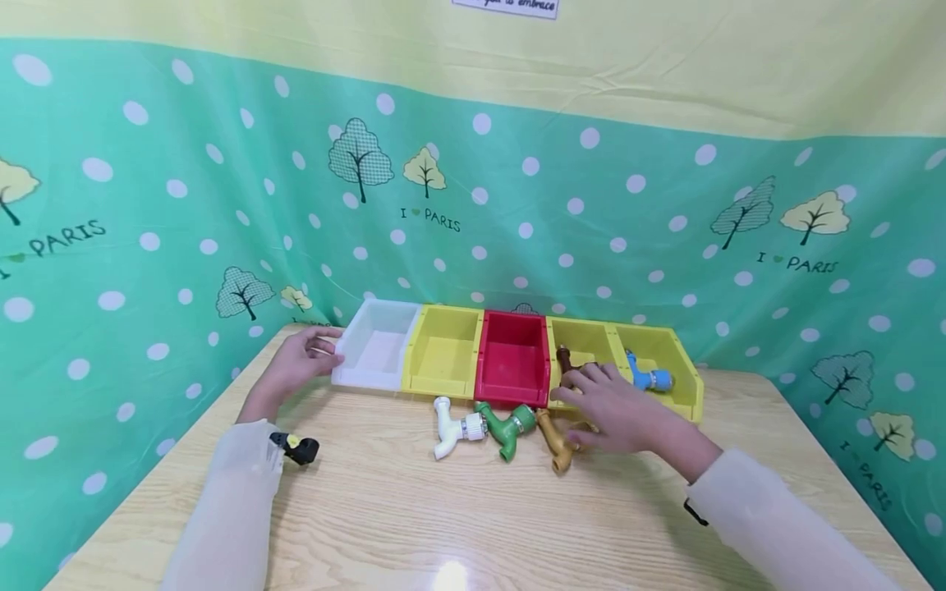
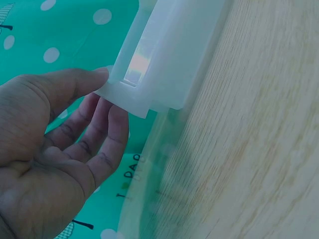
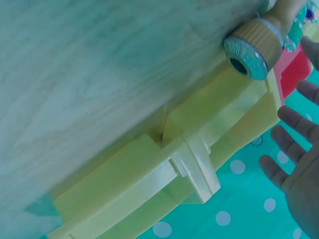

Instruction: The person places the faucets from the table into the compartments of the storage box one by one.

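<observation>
We pinched the white bin (image 1: 378,351) w/ L hand (image 1: 298,363), prob. to steady it. R hand (image 1: 619,410) was spread nr tan tap (image 1: 554,443).

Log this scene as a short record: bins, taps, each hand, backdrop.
bins, left to right in head view: white bin, first yellow bin, red bin, second yellow bin, third yellow bin
taps in bins: brown tap in second yellow bin, blue tap in third yellow bin
taps on table: white tap, green tap, tan tap
left hand: pinches white bin's rim
right hand: near tan tap, contact unclear
backdrop: green cloth, white dots
</observation>
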Available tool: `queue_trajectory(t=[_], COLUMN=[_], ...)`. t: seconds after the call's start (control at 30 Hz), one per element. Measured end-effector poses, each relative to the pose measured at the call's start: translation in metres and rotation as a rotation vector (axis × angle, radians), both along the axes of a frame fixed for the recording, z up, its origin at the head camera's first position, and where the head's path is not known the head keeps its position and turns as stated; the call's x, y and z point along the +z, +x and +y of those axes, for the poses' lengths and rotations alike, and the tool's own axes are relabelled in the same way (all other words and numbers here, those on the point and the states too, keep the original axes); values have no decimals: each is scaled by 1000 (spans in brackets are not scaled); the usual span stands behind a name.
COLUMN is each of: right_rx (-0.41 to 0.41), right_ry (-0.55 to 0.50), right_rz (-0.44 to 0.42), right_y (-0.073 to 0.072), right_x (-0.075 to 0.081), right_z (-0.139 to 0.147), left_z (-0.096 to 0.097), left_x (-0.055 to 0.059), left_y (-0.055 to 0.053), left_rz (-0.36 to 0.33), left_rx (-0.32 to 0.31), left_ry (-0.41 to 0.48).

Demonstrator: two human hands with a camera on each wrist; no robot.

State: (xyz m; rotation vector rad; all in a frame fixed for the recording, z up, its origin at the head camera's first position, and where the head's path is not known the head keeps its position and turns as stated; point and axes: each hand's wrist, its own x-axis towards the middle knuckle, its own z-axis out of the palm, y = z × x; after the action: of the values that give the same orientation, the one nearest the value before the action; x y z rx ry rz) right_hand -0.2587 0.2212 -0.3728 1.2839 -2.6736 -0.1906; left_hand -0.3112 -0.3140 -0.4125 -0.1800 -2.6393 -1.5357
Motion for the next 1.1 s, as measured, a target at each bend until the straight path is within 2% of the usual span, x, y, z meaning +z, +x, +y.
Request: queue_trajectory(t=[0.37,0.73,1.1], right_rx=[69,121,105], right_ry=[47,48,64], right_rz=[-28,-70,-104], right_y=[17,22,25], right_x=[-7,-23,-25], right_z=[-6,-8,-11], left_z=[-2,-1,-1], left_x=[-1,-2,-1], left_y=[-1,0,-1], left_rz=[1,-2,-14], left_rx=[-4,-2,3], left_ry=[9,6,15])
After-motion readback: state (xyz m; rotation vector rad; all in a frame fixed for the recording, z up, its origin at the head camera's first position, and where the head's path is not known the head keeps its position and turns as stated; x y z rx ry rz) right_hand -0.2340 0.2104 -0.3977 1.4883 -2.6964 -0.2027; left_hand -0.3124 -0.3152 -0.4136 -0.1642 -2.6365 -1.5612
